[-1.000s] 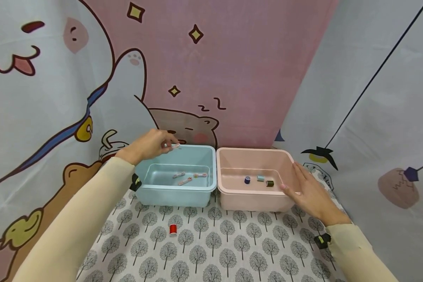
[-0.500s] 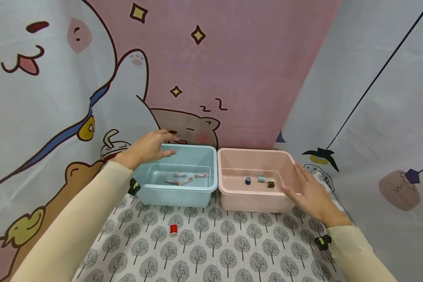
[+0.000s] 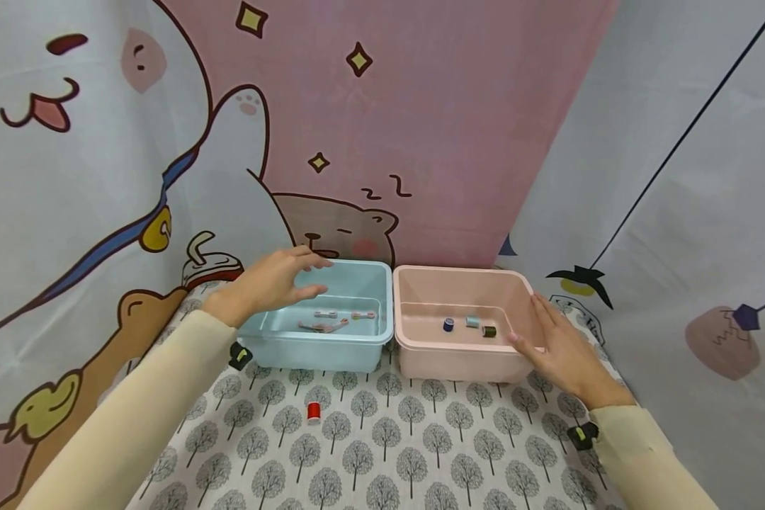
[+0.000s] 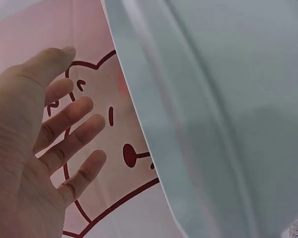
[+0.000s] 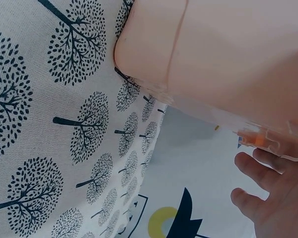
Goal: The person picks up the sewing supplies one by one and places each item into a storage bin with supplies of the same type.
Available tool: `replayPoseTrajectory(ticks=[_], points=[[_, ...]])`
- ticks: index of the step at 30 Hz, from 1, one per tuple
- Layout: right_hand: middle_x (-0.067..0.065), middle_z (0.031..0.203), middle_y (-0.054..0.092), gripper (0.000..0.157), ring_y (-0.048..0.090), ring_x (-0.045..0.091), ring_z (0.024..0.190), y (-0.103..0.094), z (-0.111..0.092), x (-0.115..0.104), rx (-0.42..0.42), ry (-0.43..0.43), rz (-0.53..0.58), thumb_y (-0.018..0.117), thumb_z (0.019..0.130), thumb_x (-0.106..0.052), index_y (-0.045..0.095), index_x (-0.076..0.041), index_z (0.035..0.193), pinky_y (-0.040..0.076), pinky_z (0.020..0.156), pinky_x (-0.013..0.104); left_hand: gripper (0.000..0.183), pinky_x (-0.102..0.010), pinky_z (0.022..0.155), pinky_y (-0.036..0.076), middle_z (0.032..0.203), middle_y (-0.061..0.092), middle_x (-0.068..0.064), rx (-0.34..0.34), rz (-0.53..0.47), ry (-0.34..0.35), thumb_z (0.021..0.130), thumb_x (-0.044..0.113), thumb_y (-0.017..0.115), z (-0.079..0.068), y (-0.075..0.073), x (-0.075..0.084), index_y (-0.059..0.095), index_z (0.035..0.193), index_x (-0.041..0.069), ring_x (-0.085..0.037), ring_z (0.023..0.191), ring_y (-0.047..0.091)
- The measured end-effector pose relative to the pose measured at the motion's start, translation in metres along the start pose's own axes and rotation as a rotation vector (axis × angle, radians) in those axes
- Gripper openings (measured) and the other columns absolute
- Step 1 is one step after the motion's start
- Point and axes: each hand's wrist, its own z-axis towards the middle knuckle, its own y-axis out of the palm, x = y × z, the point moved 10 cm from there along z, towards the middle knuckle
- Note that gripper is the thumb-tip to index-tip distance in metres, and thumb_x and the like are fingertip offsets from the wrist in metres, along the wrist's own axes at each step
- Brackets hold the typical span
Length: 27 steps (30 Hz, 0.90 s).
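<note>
My left hand [image 3: 270, 283] hovers over the left side of the light blue bin [image 3: 319, 338], thumb and fingers apart with nothing between them. The left wrist view shows this hand's spread fingers [image 4: 72, 119] beside the bin wall. On the bin's floor lie several slim pinkish pieces [image 3: 363, 315], too small to tell their kind. My right hand [image 3: 564, 350] rests at the right end of the pink bin [image 3: 465, 361], fingers straight along its outer side and thumb over the rim. Inside are a dark blue thread spool [image 3: 448, 324], a light blue spool [image 3: 472, 321] and a dark green spool [image 3: 489, 331].
A red thread spool [image 3: 314, 412] stands on the tree-print cloth [image 3: 382, 453] in front of the bins. The two bins sit side by side, close together. A printed curtain [image 3: 459, 127] hangs right behind them.
My left hand held a slim pinkish piece over the blue bin, then let it drop among the others. It has since sunk slightly, fingers spread. My right hand stays in place.
</note>
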Motion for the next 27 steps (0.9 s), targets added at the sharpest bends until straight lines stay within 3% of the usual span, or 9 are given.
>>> replayPoseTrajectory(ticks=[5,10,16,27], points=[[0.031,0.194,0.016,0.107,0.034,0.069,0.168,-0.001,0.0,-0.001,-0.004,-0.001,-0.002,0.058,0.115,-0.064,0.009,-0.003,0.187,0.037,0.125,0.093,0.054,-0.059,0.11,0.068,0.155,0.074,-0.01,0.009,0.007,0.029,0.11,0.045,0.083,-0.009,0.004,0.01,0.074,0.157,0.021,-0.034,0.129,0.08],[0.03,0.194,0.016,0.107,0.033,0.069,0.168,0.0,0.0,0.0,-0.002,0.004,0.001,0.058,0.114,-0.065,0.011,-0.003,0.187,0.036,0.125,0.093,0.053,-0.054,0.112,0.068,0.15,0.078,-0.008,0.045,0.013,0.11,0.11,0.045,0.083,-0.019,0.009,0.02,0.075,0.155,0.019,-0.032,0.129,0.08],[0.031,0.193,0.017,0.106,0.034,0.069,0.168,0.001,0.0,0.001,0.0,0.003,-0.001,0.059,0.115,-0.064,0.012,-0.001,0.186,0.036,0.127,0.092,0.053,-0.05,0.106,0.071,0.139,0.082,-0.008,0.089,0.022,0.171,0.107,0.045,0.086,-0.028,0.013,0.032,0.078,0.151,0.016,-0.03,0.121,0.083],[0.031,0.194,0.016,0.106,0.033,0.069,0.168,0.001,0.001,0.001,0.003,0.001,0.003,0.058,0.115,-0.065,0.012,-0.002,0.187,0.034,0.128,0.092,0.056,-0.049,0.103,0.071,0.14,0.081,-0.005,0.073,0.031,0.182,0.107,0.05,0.084,-0.041,0.026,0.046,0.077,0.153,0.019,-0.026,0.116,0.082]])
